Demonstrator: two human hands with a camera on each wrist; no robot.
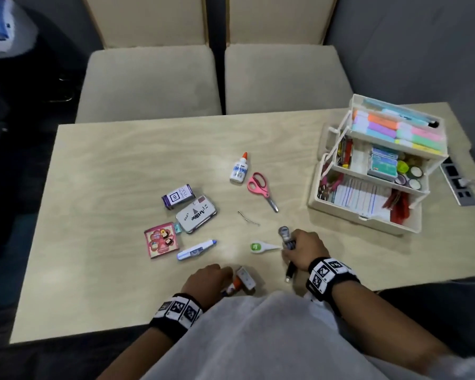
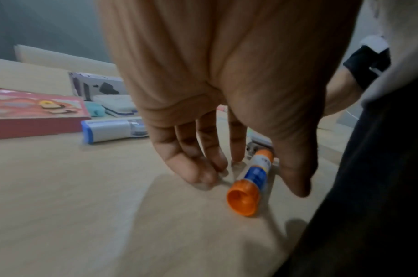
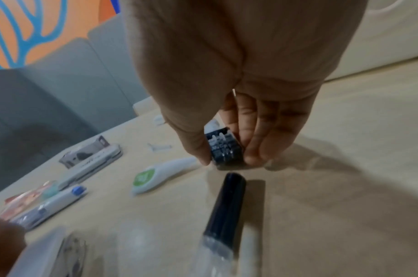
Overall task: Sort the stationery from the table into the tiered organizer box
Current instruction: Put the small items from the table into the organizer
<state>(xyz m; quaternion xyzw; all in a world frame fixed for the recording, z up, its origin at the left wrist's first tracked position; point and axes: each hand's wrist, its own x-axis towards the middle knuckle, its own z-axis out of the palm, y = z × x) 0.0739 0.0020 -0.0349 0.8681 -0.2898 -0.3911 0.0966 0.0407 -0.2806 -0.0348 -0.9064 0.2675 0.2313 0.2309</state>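
The cream tiered organizer (image 1: 368, 215) stands unfolded at the table's right, its trays holding highlighters, tape rolls and paper. My right hand (image 1: 288, 249) (image 3: 224, 161) pinches a small black date stamp (image 3: 224, 148) between thumb and fingers, low over the table. A black pen (image 3: 226, 202) lies just behind it. My left hand (image 1: 217, 278) (image 2: 252, 185) straddles an orange-capped glue stick (image 2: 248, 183) lying near the table's front edge. Its fingertips (image 2: 203, 176) touch the table left of the stick, the thumb is right of it, and neither grips it.
A white case (image 1: 246, 279) lies against the glue stick. Spread across the middle are a green-white correction tape (image 1: 261, 247), blue correction pen (image 1: 196, 250), pink sticker pack (image 1: 161, 239), stamp pad tin (image 1: 195, 214), purple box (image 1: 177, 196), glue bottle (image 1: 239, 168), pink scissors (image 1: 259, 187) and a bent metal pin (image 1: 248, 218).
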